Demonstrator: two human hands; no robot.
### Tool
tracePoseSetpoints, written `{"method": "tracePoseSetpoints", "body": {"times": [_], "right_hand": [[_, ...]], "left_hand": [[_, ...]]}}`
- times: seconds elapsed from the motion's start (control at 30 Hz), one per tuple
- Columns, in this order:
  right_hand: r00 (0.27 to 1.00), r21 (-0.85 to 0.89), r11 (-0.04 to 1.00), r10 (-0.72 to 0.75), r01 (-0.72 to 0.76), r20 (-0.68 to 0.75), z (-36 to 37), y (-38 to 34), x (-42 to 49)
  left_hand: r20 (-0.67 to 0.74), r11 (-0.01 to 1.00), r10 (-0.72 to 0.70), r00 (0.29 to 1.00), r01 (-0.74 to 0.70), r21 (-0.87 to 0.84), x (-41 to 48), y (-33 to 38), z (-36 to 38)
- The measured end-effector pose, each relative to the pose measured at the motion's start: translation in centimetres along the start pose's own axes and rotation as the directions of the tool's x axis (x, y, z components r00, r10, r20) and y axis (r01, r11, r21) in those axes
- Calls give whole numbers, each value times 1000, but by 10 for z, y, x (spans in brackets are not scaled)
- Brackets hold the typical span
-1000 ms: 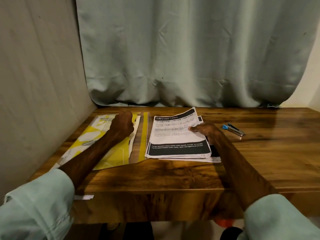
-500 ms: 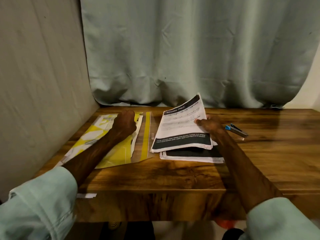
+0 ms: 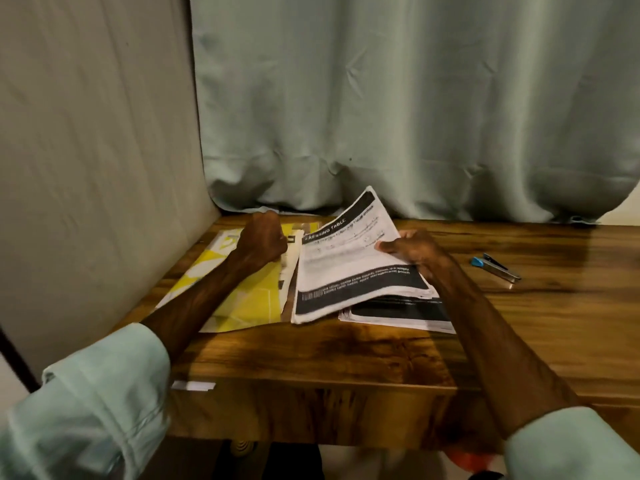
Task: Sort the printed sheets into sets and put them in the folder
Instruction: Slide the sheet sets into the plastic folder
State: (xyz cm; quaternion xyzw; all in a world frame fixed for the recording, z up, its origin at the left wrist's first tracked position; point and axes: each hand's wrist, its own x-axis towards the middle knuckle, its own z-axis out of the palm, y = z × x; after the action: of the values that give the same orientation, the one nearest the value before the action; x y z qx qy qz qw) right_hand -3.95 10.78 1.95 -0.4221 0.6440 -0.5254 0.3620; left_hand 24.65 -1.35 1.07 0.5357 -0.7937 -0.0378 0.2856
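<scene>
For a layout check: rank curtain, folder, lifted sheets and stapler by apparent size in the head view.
1. curtain
2. folder and lifted sheets: alike, folder partly hidden, so unranked
3. stapler

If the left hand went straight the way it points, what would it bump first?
The left hand would probably meet the curtain behind the folder; depth is unclear.

I log printed sheets (image 3: 353, 271): white, black bands top and bottom, white lettering in bands (small print blurred on my feed). Lower stack (image 3: 398, 311): white edges, black block on top face. Folder (image 3: 249, 299): yellow, white and pale angular shapes. Table (image 3: 311, 358): warm brown, dark wood-grain streaks. Curtain (image 3: 415, 98): pale grey-green, plain. Wall cloth (image 3: 86, 133): beige-grey, plain. Stapler (image 3: 495, 266): blue end, grey metal body. I read sleeves (image 3: 104, 393) as pale mint.
</scene>
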Motion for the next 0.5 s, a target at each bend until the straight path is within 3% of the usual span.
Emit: {"method": "tracePoseSetpoints", "body": {"times": [0.3,0.5], "right_hand": [[999,14,1000,18,-19,44,19,-12,-6],[999,14,1000,1,-1,51,34,-16,2]], "left_hand": [[-64,996,75,995,-72,44,7,-10,-8],[-35,990,119,992,-116,83,6,-6,-10]]}}
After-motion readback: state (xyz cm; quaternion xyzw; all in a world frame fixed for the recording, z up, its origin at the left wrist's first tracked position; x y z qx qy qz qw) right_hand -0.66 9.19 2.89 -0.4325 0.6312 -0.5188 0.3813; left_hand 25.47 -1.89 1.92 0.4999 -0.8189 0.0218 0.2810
